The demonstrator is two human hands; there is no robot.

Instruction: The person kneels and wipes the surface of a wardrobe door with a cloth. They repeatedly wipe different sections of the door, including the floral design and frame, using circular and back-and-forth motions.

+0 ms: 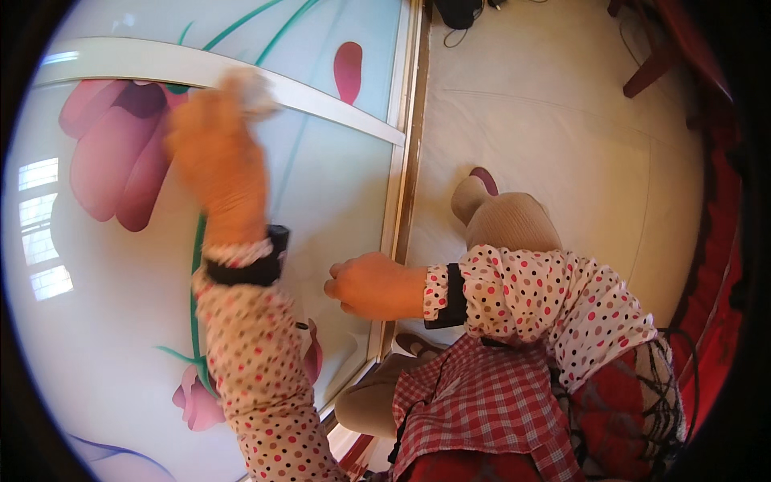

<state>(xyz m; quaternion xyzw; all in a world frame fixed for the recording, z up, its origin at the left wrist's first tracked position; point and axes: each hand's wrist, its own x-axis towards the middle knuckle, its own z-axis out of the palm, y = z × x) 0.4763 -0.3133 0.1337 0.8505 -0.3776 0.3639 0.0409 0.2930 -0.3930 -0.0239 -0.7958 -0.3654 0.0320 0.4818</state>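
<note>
My left hand (220,162) is raised against a glossy glass door panel (337,193) printed with pink flowers and green stems. It grips a crumpled whitish cloth (258,96), blurred by motion, at the white crossbar (150,60) of the door. Lower and to the right, my right hand (376,286) is curled in a loose fist in front of the panel's side frame, with nothing visible in it. Both arms wear dotted sleeves with black bands at the wrists.
A metal side frame (400,181) edges the door. Beyond it lies a pale tiled floor (542,132), where my bent knee (512,223) rests. A dark red furniture leg (650,72) stands at upper right, and a black object with a cord (456,13) lies at the top.
</note>
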